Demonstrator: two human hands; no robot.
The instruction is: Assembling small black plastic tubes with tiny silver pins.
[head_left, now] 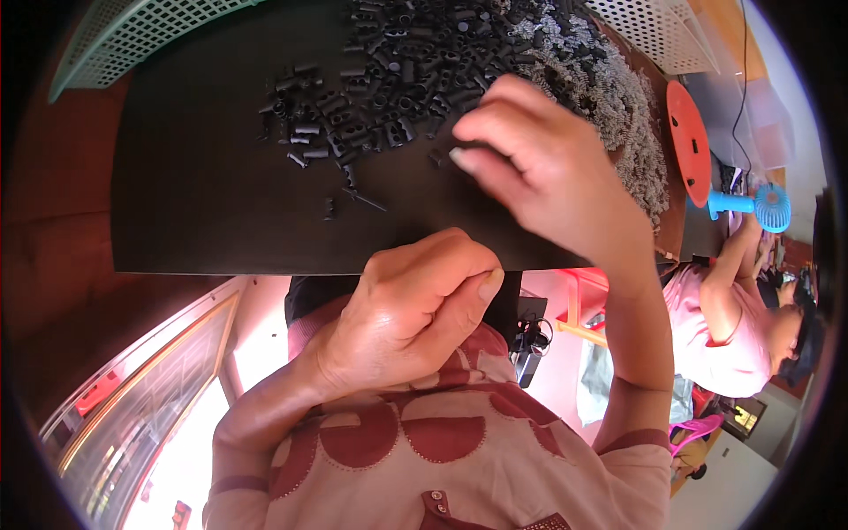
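My left hand (415,309) is curled into a fist at the table's near edge, thumb pressed against the fingers. Whatever it may hold is hidden. Over the dark tabletop (203,177), my right hand (548,163) has its fingers bent and the thumb apart from them, with nothing visible in between. A small black piece (435,157) lies just left of that thumb. Beyond the hand spreads a heap of small black tubular parts (406,71). Right of it is a pile of small silvery metal pieces (623,115). A thin black piece (367,201) lies nearer to me.
A green perforated basket (159,35) stands at the far left, a white one (658,35) at the far right. An orange-red disc (689,141) and a blue fan (770,208) are at the right. Beyond them sits a person in a pink shirt (724,336).
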